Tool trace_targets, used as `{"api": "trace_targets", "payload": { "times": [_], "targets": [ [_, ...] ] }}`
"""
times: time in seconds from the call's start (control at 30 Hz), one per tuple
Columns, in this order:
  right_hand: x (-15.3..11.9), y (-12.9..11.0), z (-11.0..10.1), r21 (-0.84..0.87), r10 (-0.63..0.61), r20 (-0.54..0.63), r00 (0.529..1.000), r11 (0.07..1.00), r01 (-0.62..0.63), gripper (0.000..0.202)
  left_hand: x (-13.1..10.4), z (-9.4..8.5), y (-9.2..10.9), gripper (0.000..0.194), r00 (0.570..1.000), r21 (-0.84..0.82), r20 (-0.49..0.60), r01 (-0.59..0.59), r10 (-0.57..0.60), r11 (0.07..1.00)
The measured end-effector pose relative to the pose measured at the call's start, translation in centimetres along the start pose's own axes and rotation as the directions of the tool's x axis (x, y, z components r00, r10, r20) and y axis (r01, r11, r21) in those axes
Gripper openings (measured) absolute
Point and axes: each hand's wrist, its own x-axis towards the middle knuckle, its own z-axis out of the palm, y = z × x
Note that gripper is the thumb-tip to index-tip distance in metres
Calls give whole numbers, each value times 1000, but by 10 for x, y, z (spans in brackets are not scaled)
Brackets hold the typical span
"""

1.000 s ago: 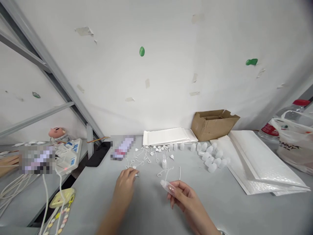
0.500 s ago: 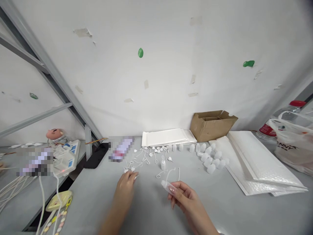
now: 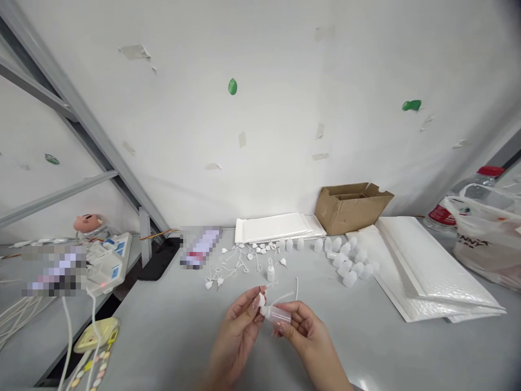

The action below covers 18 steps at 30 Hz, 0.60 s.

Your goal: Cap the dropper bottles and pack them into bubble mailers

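Right hand [image 3: 306, 330] holds the bottle [image 3: 280, 315] (neck toward left hand [image 3: 240, 328]).

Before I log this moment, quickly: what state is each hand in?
Left hand: closed, holding a small white piece.
Right hand: closed, holding a translucent bottle.

Bright, even light on your pale wall [image 3: 277, 81] and grey desk [image 3: 407, 358].
Soft shadows; small glare low on your desk; wide-angle stretch toward the edges; dark top-right corner; two pixelated patches at left.

Bottle [image 3: 280, 314] of smooth, frosted plastic
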Motion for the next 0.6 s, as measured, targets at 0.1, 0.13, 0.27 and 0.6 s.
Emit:
{"api": "trace_targets", "payload": {
  "times": [0.1, 0.13, 0.27, 0.6],
  "targets": [
    [-1, 3, -4, -48, -36, -1, 999, 998, 36, 29, 2, 1, -1, 24, 999, -24, 33, 0, 1, 1000],
    [-1, 4, -6, -59, -42, -1, 999, 997, 42, 28, 3, 1, -2, 21, 999, -24, 38, -1, 2, 1000],
    [-2, 6, -9, -96, -51, -2, 999, 994, 51, 27, 3, 0, -4, 16, 1000, -45, 12, -7, 8, 999],
    [0, 10, -6, -162, -94, -26, 995, 983, 89, 28, 7, 4, -13, 34, 998, -150, -67, -14, 4, 989]
  ]
}}
